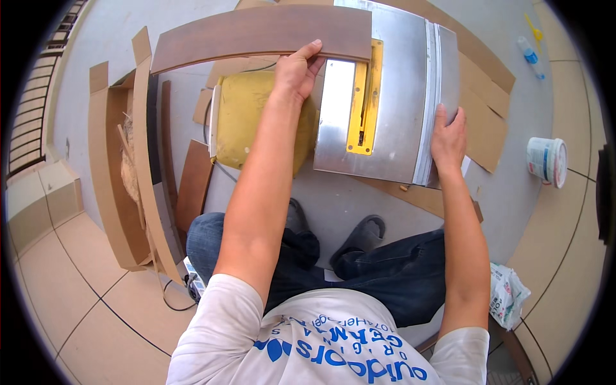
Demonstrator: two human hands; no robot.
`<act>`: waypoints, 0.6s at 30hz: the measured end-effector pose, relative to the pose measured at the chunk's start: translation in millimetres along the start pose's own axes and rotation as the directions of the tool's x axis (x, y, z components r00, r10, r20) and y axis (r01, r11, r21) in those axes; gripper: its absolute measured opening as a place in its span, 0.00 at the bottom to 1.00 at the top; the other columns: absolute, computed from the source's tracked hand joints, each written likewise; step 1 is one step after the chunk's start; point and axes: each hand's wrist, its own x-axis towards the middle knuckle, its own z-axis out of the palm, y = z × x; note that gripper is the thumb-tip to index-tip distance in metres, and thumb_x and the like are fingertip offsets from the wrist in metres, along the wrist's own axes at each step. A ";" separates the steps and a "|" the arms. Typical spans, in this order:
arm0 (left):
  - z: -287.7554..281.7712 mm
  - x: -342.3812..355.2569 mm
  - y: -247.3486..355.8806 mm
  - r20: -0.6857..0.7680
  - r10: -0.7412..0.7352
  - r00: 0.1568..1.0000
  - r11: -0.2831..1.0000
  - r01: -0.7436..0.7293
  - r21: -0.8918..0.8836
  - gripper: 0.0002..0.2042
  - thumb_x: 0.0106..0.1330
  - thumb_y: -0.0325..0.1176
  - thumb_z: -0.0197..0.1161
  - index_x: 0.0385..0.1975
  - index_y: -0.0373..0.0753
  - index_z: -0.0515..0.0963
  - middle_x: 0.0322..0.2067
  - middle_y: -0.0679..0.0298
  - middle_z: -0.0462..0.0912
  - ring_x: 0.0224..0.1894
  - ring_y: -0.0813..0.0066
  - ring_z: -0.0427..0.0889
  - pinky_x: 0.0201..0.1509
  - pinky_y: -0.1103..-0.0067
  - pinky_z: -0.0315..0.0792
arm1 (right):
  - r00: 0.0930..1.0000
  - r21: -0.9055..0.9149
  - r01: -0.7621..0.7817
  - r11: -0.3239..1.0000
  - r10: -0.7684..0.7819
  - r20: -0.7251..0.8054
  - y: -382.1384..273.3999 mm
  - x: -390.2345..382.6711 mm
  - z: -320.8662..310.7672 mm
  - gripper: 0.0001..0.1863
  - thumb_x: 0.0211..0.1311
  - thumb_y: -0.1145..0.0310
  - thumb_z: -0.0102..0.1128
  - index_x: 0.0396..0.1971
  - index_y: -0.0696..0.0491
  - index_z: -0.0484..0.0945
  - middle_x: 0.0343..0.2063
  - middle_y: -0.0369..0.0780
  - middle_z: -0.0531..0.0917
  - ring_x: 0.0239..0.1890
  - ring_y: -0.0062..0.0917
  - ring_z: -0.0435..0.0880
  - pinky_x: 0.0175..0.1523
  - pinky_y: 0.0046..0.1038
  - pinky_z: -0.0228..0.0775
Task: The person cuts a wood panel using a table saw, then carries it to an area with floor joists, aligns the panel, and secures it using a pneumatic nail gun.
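Observation:
My left hand (298, 70) grips the near edge of a long brown wooden plank (250, 35), which lies across the back of a steel saw table (391, 109) and extends out to the left. A yellow slotted insert (356, 128) shows in the table, partly under the plank. My right hand (449, 138) holds the table's right edge, beside a metal rail (427, 90). A yellow plastic housing (250, 128) sits left of the steel top, with a cable near it.
An open cardboard box (119, 218) and loose brown boards (192, 179) lie at left. Flattened cardboard (487, 115) is under the saw. A white tub (544, 160), a bottle (529, 54) and a plastic bag (507, 295) are at right. A railing (29, 109) edges the far left.

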 end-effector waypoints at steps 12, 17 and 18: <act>1.6 -2.8 0.0 0.016 -0.017 1.000 1.000 0.017 0.002 0.11 0.66 0.22 0.69 0.46 0.32 0.78 0.43 0.58 0.84 0.47 0.66 0.84 0.55 0.74 0.83 | 0.999 -0.047 0.019 0.999 -0.021 -0.046 11.0 3.2 5.9 0.42 0.73 0.39 0.49 0.69 0.63 0.64 0.65 0.57 0.72 0.67 0.51 0.71 0.71 0.43 0.64; -2.6 -0.5 -0.7 0.013 -0.020 1.000 1.000 0.020 -0.007 0.09 0.65 0.21 0.69 0.43 0.34 0.79 0.40 0.59 0.84 0.45 0.66 0.85 0.53 0.73 0.83 | 0.999 -0.031 0.021 0.999 -0.022 -0.036 9.5 2.8 5.7 0.42 0.73 0.39 0.49 0.69 0.64 0.64 0.65 0.57 0.72 0.67 0.51 0.71 0.70 0.43 0.64; -2.7 -0.8 -1.0 0.014 -0.023 1.000 1.000 0.023 -0.008 0.09 0.65 0.21 0.69 0.43 0.34 0.79 0.40 0.59 0.84 0.45 0.66 0.85 0.53 0.73 0.83 | 0.999 -0.034 0.026 0.999 -0.027 -0.035 10.1 2.9 5.5 0.42 0.73 0.39 0.49 0.69 0.64 0.64 0.65 0.56 0.72 0.67 0.51 0.71 0.70 0.43 0.64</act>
